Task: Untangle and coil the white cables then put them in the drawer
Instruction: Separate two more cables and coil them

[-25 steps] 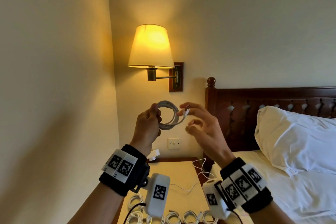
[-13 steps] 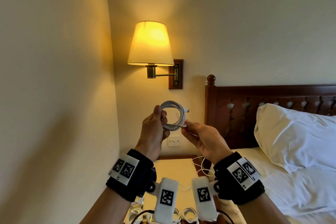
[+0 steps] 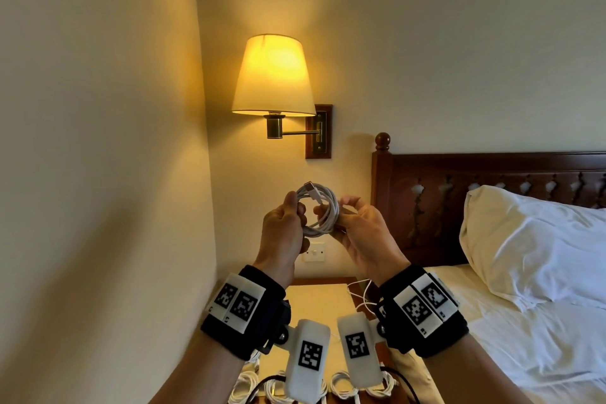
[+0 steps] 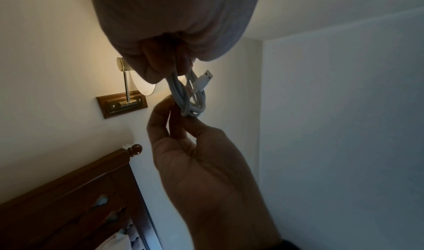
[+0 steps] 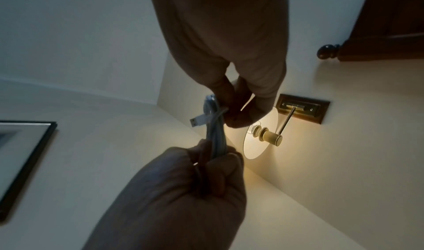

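A white cable coil point(image 3: 324, 211) hangs in the air in front of the wall, held between both hands. My left hand point(image 3: 293, 208) grips its left side, fingers curled round the strands. On the right side, my right hand point(image 3: 341, 207) pinches the loops between thumb and fingers. The USB plug point(image 3: 311, 189) lies across the top of the coil and sticks out free. In the left wrist view the coil point(image 4: 190, 96) runs from my left hand point(image 4: 174, 61) to my right hand point(image 4: 179, 116). The right wrist view shows the plug point(image 5: 199, 121) beside my right hand point(image 5: 231, 112). No drawer is in view.
Below my wrists stands a wooden nightstand point(image 3: 314, 298) with several coiled white cables point(image 3: 273, 387) along its near edge and a loose white cable point(image 3: 360, 297) at its right side. A lit wall lamp point(image 3: 272, 75) hangs above. A bed with headboard point(image 3: 459, 174) and pillow point(image 3: 531, 239) lies right.
My right hand, open beside the coil a second ago, now pinches its right side. The plug end now lies across the top of the coil. My left hand keeps its grip.
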`<state>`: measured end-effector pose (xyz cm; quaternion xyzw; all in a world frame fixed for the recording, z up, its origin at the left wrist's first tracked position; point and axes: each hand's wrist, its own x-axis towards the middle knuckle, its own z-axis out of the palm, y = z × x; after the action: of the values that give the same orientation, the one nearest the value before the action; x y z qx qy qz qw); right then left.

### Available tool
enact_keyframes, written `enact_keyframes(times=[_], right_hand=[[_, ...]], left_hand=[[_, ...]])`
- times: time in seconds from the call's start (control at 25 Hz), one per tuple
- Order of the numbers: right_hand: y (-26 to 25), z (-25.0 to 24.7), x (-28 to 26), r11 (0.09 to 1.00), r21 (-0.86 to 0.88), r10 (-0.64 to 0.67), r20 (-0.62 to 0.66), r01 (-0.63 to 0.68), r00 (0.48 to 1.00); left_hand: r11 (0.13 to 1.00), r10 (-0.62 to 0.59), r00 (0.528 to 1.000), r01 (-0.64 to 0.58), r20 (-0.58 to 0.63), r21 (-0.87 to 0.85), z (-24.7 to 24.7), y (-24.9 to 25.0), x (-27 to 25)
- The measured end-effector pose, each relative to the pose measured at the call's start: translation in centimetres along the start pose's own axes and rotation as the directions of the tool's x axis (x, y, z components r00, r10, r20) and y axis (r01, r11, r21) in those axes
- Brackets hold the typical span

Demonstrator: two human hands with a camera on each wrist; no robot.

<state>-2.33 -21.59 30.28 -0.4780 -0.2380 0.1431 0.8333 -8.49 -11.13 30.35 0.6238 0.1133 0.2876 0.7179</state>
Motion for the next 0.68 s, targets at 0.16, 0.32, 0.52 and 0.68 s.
enact_keyframes(times=[0.16, 0.32, 0.52, 0.68], right_hand=[[-0.1, 0.6, -0.1, 0.994, 0.105, -0.009, 0.015, 0.007, 1.000], [0.0, 0.7, -0.4, 0.911, -0.324, -0.229, 0.116, 0.255, 0.967], [0.7, 0.1, 0.1, 0.684, -0.593, -0.469, 0.087, 0.424, 0.879], [1.0, -0.5, 1.1, 0.422, -0.818, -0.648, 0.031, 0.392, 0.761]], left_hand=[[0.999, 0.046, 0.998, -0.045, -0.037, 0.027, -0.1, -0.3, 0.4], [0.997, 0.073, 0.997, -0.072, -0.017, 0.039, 0.5, -0.6, 0.3], [0.986, 0.150, 0.989, -0.149, -0.001, 0.072, 0.9, -1.0, 0.4], [0.961, 0.248, 0.969, -0.244, -0.009, 0.133, 0.4, -2.0, 0.6]])
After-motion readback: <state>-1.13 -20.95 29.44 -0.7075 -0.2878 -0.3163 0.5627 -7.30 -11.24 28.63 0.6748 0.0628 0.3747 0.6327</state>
